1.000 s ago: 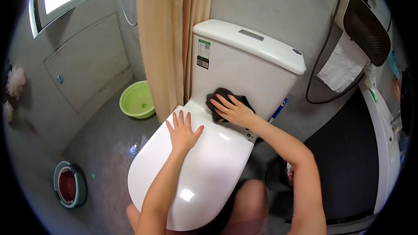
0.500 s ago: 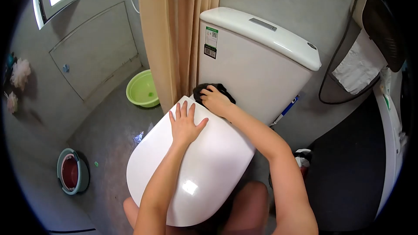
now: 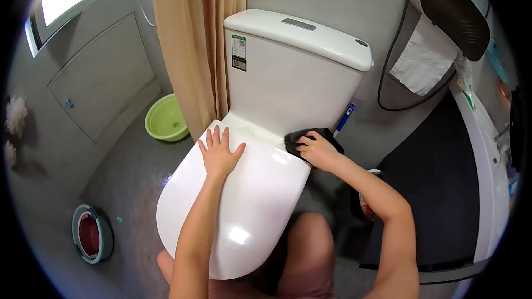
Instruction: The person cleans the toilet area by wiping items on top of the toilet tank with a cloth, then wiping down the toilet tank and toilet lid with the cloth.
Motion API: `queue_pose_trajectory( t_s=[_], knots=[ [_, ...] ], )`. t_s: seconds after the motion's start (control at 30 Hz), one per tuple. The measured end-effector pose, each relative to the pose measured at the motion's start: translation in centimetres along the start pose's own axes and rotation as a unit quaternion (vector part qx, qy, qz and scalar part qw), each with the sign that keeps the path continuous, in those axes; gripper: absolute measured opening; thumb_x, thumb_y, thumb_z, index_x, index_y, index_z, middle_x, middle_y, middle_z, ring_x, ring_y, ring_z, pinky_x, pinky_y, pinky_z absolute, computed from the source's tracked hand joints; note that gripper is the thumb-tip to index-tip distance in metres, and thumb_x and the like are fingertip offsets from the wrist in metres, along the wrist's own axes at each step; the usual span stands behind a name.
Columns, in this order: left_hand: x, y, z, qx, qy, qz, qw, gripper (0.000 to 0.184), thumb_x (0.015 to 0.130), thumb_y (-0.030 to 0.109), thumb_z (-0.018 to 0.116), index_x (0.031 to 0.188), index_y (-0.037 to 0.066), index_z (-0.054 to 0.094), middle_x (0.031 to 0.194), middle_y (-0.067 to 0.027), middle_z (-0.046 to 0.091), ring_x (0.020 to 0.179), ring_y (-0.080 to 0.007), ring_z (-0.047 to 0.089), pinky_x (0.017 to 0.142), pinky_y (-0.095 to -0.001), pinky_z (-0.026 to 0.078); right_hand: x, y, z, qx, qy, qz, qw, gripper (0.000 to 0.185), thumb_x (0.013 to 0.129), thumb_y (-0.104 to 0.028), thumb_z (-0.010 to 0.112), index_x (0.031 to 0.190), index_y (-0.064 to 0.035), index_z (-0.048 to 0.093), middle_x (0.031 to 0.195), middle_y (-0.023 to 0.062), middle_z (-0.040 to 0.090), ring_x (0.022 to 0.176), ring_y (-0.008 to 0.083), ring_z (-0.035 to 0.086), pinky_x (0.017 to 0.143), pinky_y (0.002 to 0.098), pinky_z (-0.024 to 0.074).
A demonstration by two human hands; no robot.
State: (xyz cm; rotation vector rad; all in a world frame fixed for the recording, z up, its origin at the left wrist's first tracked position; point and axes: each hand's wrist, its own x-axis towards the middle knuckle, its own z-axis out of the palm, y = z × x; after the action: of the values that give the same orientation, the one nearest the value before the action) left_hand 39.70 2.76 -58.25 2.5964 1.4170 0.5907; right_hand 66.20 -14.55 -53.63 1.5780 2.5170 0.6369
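A white toilet lid [image 3: 249, 205] lies closed in front of me, with the white tank [image 3: 288, 77] rising behind it. My left hand [image 3: 219, 158] rests flat on the lid's left rear part, fingers spread. My right hand [image 3: 318, 149] is closed over a dark cloth [image 3: 299, 139], bunched at the right rear corner of the lid where it meets the tank base. The palm side of that hand is hidden.
A tan curtain [image 3: 188, 33] hangs left of the tank. A green basin [image 3: 166, 119] and a teal-rimmed bucket [image 3: 105, 232] stand on the floor at left. A blue-handled brush [image 3: 344, 120], hanging paper [image 3: 424, 55] and a black panel [image 3: 435, 182] are at right.
My right hand has slid the dark cloth from the left rear of the lid to its right rear corner. My left hand stays flat on the lid. The view has shifted right.
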Motion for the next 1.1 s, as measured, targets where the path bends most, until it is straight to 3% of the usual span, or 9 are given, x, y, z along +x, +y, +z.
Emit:
queue_pose_trajectory(
  t_s=[0.17,0.3,0.47,0.63,0.7,0.9,0.93,0.97,1.1],
  knots=[
    [-0.1,0.0,0.1,0.007,0.0,-0.005,1.0,0.078,0.088,0.061,0.055,0.146,0.011,0.042,0.156,-0.0162,0.032,0.147,-0.0358,0.02,0.116,-0.0607,0.011,-2.2,2.2,-5.0,0.017,-0.301,0.022,0.953,0.018,0.072,-0.019,0.069,0.087,-0.0156,0.076,0.094,-0.0035,0.071,0.108,0.0169,0.056,0.096,0.0366,0.038],
    [0.1,0.0,0.1,-0.001,0.008,0.0,1.0,0.078,0.088,0.06,0.056,0.146,0.01,0.043,0.155,-0.0169,0.032,0.147,-0.0366,0.021,0.116,-0.0619,0.012,-2.1,5.2,-9.2,0.253,-0.111,0.161,0.948,0.033,0.073,-0.01,0.064,0.105,-0.0067,0.07,0.101,0.0114,0.07,0.102,0.0281,0.063,0.088,0.0406,0.047],
    [0.3,-0.3,0.2,-0.012,0.009,-0.007,1.0,0.071,0.09,0.058,0.053,0.143,0.01,0.047,0.155,-0.0165,0.033,0.147,-0.0347,0.022,0.117,-0.0592,0.009,0.2,3.6,-11.8,0.689,0.011,0.258,0.677,0.029,0.088,-0.014,0.067,0.112,0.0008,0.064,0.098,-0.0011,0.066,0.094,0.009,0.055,0.086,0.0267,0.047],
    [1.1,-3.0,0.9,-0.279,0.028,-0.001,0.96,0.05,0.102,0.045,0.037,0.117,0.01,0.068,0.134,-0.0084,0.059,0.142,-0.0281,0.033,0.118,-0.0545,0.009,4.0,0.1,-7.0,0.765,-0.069,0.336,0.545,0.053,0.102,-0.044,0.05,0.118,0.0042,0.063,0.106,0.0035,0.067,0.099,0.012,0.057,0.09,0.0271,0.0465],
    [0.9,-2.9,-0.1,-0.314,0.023,-0.007,0.949,0.051,0.103,0.045,0.033,0.11,0.011,0.071,0.124,-0.0043,0.064,0.141,-0.0269,0.035,0.118,-0.0517,0.006,4.4,-0.4,-1.8,0.657,-0.123,0.356,0.653,0.058,0.102,-0.048,0.048,0.116,0.0068,0.063,0.105,0.0077,0.069,0.099,0.0147,0.057,0.091,0.0285,0.0458],
    [0.5,-3.3,-1.4,-0.331,-0.073,0.091,0.937,0.049,0.1,0.041,0.036,0.095,0.008,0.071,0.124,-0.0053,0.064,0.14,-0.0279,0.038,0.117,-0.0502,0.002,4.4,-0.3,-4.5,0.591,-0.135,0.274,0.746,0.036,0.089,-0.03,0.059,0.112,-0.0026,0.066,0.107,0.0106,0.068,0.101,0.0212,0.062,0.09,0.0315,0.0474],
    [0.7,-3.5,-1.2,-0.329,-0.08,0.086,0.937,0.049,0.1,0.041,0.036,0.095,0.008,0.071,0.124,-0.0053,0.064,0.14,-0.0279,0.038,0.117,-0.0502,0.002,5.3,-1.4,-4.6,0.466,0.02,0.222,0.856,0.036,0.088,-0.032,0.061,0.115,-0.0067,0.065,0.113,0.011,0.066,0.108,0.0236,0.06,0.094,0.037,0.0457],
    [0.9,-3.9,-0.8,-0.39,-0.049,0.064,0.917,0.04,0.099,0.033,0.04,0.097,0.006,0.07,0.123,-0.0076,0.064,0.135,-0.0294,0.042,0.117,-0.0494,0.01,6.2,-2.7,-4.7,0.317,0.173,0.162,0.918,0.037,0.088,-0.033,0.062,0.118,-0.0108,0.064,0.12,0.0113,0.064,0.115,0.026,0.059,0.098,0.0425,0.044],
    [0.4,-3.3,0.0,-0.459,0.05,-0.088,0.883,0.021,0.092,0.005,0.05,0.107,0.002,0.064,0.12,-0.0154,0.063,0.121,-0.0351,0.055,0.107,-0.0431,0.037,9.4,-8.5,-4.3,0.247,0.027,0.018,0.968,0.053,0.084,-0.048,0.066,0.131,-0.0247,0.059,0.138,0.0088,0.052,0.13,0.0278,0.047,0.101,0.0594,0.0373]
  ],
)
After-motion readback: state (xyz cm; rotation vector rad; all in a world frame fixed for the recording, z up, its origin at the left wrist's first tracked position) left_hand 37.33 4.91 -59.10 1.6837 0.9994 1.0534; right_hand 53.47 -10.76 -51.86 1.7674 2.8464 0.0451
